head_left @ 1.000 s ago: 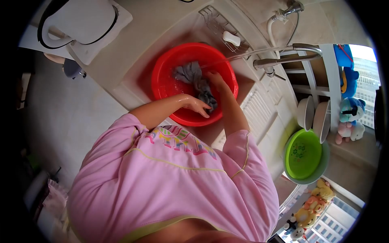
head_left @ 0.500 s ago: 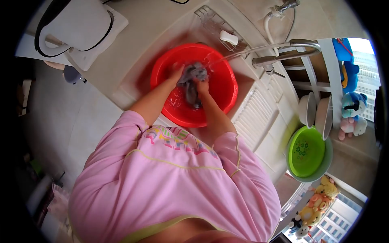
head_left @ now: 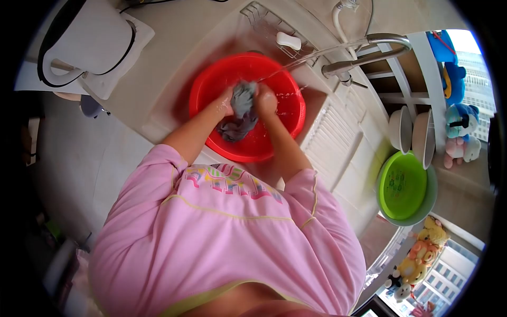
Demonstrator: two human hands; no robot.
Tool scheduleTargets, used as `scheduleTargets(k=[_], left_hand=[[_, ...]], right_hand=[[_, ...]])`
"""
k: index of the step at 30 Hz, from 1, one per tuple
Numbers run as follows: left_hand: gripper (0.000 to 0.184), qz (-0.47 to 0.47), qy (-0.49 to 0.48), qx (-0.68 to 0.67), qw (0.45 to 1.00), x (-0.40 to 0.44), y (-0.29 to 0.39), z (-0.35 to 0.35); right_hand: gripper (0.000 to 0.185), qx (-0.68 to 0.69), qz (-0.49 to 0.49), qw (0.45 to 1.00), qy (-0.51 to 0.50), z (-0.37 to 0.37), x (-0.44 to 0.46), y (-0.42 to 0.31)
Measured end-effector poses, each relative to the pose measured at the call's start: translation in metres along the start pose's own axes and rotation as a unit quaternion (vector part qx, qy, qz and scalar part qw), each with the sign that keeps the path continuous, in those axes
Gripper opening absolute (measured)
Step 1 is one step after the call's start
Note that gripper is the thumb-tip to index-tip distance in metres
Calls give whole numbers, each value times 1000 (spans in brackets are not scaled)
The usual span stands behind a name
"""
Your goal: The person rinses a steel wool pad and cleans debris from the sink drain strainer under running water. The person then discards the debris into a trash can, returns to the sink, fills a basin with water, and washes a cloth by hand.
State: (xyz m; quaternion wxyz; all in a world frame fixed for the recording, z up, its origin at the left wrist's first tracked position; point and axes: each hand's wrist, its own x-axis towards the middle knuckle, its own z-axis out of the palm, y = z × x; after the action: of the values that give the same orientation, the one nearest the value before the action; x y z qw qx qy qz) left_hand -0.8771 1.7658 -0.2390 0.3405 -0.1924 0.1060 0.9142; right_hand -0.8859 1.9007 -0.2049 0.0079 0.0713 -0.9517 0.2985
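Observation:
A wet grey cloth (head_left: 244, 100) is bunched up over the red basin (head_left: 196, 91), its darker lower part hanging towards me. My left hand (head_left: 226, 102) grips the cloth from the left, fingers wrapped against it. On the other side my right hand (head_left: 266, 99) is closed on its upper right part, somewhat blurred. Water runs in a thin stream from the curved tap (head_left: 391, 40) towards my right hand, and drops splash to the right. What garment or rag the cloth is, I cannot tell.
The basin stands in a pale sink (head_left: 163, 108) beside a ribbed washboard (head_left: 334, 138). A white soap bar (head_left: 288, 40) lies on a wire rack (head_left: 257, 13) behind. Green basin (head_left: 402, 186) and white bowls (head_left: 400, 129) are at right; a white kettle-like appliance (head_left: 92, 37) stands at left.
The cloth has turned and gathered between my hands, its dark end swinging left. My right hand has risen slightly, and splashes now fly to the right. The whole view has shifted a little.

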Motion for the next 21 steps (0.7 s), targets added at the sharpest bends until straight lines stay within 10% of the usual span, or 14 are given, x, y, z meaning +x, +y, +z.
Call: scheduleTargets(k=[2,6,9,11,13,16,19,21], left_hand=[[27,170,184,-32,968,-13,10,22],[35,266,345,382,815,-12,22,-16],[41,167,366,794,457,-3,3,-30],[52,105,355,795,481,-9,-2,-25],[58,84,362,799,473,-9,1,-27],[61,132,276,557,772,-25,7,-11],[56,-2,453,305,838,-52,1,67],[53,-61,375,205,902,-39,5,35]], right_hand=[[34,71,59,994,64,12,14,44],[48,-37,84,995,-32,38,-28,35],[53,-205,-99,942,-245,50,-39,27],[50,-255,-327,868,-272,46,-27,47],[42,-236,-171,914,-280,37,-6,58],[35,-89,114,989,-27,55,-9,56],[31,281,261,917,-115,60,-12,54],[25,458,190,860,-122,34,-15,15]])
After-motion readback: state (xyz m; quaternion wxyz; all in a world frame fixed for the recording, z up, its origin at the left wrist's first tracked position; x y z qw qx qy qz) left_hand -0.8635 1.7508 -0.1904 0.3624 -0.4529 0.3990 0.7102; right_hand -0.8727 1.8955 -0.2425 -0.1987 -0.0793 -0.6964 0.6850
